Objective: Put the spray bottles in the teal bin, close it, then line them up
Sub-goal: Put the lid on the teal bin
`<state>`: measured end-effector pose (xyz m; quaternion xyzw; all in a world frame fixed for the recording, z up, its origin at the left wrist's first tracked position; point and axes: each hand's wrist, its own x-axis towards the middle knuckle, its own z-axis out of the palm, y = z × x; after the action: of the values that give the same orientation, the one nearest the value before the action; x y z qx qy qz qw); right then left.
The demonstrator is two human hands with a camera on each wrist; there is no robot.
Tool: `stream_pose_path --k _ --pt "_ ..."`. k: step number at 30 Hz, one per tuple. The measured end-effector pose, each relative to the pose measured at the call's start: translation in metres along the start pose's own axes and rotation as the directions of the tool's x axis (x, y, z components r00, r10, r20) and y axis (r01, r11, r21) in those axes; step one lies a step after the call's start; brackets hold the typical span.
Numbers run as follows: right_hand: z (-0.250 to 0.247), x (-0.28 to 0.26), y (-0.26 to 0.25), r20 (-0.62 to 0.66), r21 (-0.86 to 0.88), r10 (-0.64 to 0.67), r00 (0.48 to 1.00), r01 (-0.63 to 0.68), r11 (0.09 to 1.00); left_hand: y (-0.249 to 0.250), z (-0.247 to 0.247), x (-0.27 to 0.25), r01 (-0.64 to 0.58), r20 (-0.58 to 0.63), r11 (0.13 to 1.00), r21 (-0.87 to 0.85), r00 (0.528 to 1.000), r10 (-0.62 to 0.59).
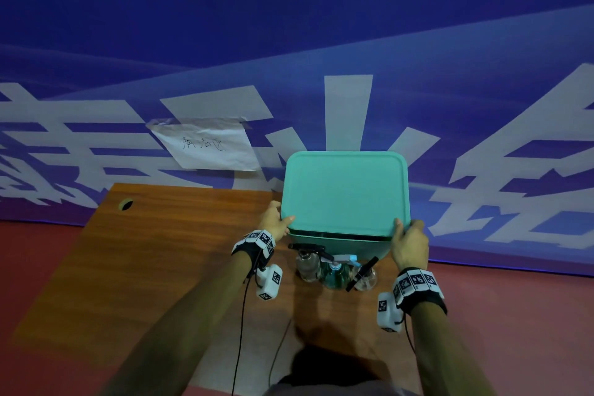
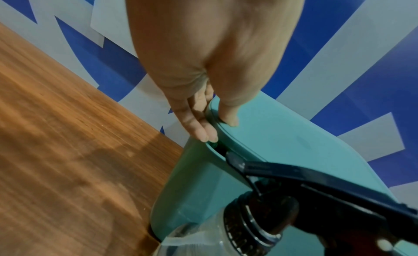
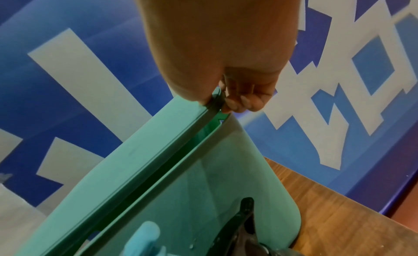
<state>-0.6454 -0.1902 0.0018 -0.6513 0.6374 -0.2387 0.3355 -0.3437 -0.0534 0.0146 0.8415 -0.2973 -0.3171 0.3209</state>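
Observation:
The teal bin (image 1: 353, 246) stands at the far right of the wooden table, with its teal lid (image 1: 345, 193) on top. The lid's near edge is lifted slightly, leaving a dark gap above the bin (image 3: 237, 170) rim. My left hand (image 1: 283, 222) pinches the lid's near left corner, thumb on top of the lid (image 2: 282, 138) and fingers (image 2: 204, 133) under its rim. My right hand (image 1: 405, 230) grips the near right corner of the lid (image 3: 135, 161). Three spray bottles stand just in front of the bin: a clear one with a black trigger (image 1: 308, 264), a greenish one with a light blue trigger (image 1: 334, 276), and a clear one with a black trigger (image 1: 364, 276).
The wooden table (image 1: 160, 267) stretches left, with a cable hole (image 1: 126, 204) near its far left corner. A blue and white banner wall (image 1: 482, 138) rises right behind the bin, with a paper note (image 1: 209, 145) taped on it. The table's right edge lies close to the bin; red floor (image 1: 514, 315) lies beyond.

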Motion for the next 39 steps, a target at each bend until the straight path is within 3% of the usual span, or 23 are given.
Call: stream_pose_path --k 4,9,14,21,34,39 --pt "0.005 0.000 0.001 -0.085 -0.013 -0.012 0.996 0.011 1.000 -0.006 0.001 0.004 0.005 -0.020 1.000 0.030 1.000 -0.004" --pt "0.005 -0.001 0.008 -0.101 -0.059 0.005 0.995 -0.011 0.998 -0.006 -0.001 -0.001 -0.009 -0.092 0.995 0.100 0.996 0.018" --pt "0.012 -0.009 0.015 -0.158 -0.076 -0.026 0.987 0.014 0.997 -0.016 0.000 -0.002 -0.046 -0.063 0.980 0.191 0.996 0.059" --pt "0.026 -0.009 0.018 -0.190 -0.124 -0.019 0.982 -0.004 0.992 -0.013 -0.004 -0.003 -0.044 -0.085 0.985 0.168 0.995 0.059" --pt "0.024 0.000 0.016 -0.232 -0.053 -0.024 0.972 0.012 0.999 -0.013 -0.004 0.004 -0.012 0.043 0.985 0.174 0.999 0.005" --pt "0.022 0.002 0.018 -0.180 -0.048 -0.020 0.983 0.011 0.999 -0.019 -0.003 0.009 -0.011 0.057 0.983 0.181 0.998 0.001"
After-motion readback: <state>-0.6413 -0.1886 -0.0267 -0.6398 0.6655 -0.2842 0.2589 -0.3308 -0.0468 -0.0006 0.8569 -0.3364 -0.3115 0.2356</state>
